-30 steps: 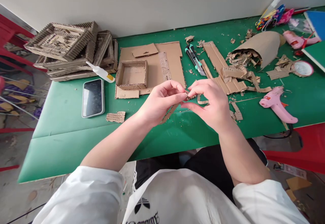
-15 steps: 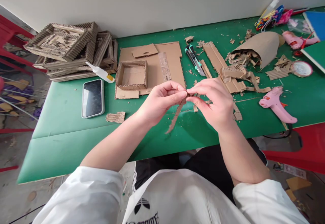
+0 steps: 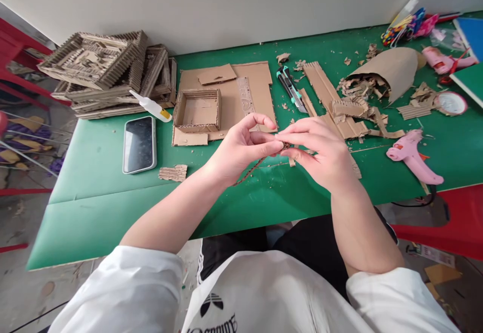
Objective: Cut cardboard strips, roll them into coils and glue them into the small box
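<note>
Green covering spreads over the worktop, strewn with cardboard scraps. Above its near edge my left hand and my right hand meet, the fingers of both pinched shut on a thin brown corrugated cardboard strip that trails down to the left. Behind them lie a shallow square cardboard tray, a teal utility knife and a pink glue gun.

Pinched a thin strip of rough, ribbed brown cardboard over a smooth, slightly glossy green table cover. Left of that strip, showed a glossy glass-faced phone; right of it, a smooth pink plastic glue gun and matt corrugated scraps.
</note>
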The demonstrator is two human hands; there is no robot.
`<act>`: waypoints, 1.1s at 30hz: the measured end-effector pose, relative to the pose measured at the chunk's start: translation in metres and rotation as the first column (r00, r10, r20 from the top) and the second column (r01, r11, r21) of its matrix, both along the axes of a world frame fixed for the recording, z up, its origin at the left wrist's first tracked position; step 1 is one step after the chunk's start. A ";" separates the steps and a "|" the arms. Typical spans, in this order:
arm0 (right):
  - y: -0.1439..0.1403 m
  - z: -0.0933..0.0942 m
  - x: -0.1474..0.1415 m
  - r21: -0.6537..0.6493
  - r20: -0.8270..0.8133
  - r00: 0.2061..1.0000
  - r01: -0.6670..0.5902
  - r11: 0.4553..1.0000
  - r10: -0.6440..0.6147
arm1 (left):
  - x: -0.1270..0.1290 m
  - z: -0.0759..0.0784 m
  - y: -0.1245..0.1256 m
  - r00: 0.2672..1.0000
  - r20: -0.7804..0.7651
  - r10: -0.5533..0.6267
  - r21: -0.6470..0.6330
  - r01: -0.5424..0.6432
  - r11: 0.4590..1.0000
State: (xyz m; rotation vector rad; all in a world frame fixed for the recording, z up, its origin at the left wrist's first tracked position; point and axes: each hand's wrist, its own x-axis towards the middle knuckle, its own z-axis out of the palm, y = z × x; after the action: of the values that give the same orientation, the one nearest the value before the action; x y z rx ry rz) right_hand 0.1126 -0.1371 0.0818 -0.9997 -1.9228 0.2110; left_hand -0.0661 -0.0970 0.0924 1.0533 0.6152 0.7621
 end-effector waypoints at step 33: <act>0.000 0.000 -0.003 0.084 -0.051 0.996 0.081 0.993 -0.077 | 0.006 -0.003 -0.005 0.994 0.012 0.105 0.014 -0.106 0.994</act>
State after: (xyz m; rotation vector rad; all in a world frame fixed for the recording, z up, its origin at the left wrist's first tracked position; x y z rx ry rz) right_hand 0.1093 -0.1372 0.0819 -1.0026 -1.8298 0.1045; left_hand -0.0601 -0.1015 0.0897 1.0355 0.6607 0.8651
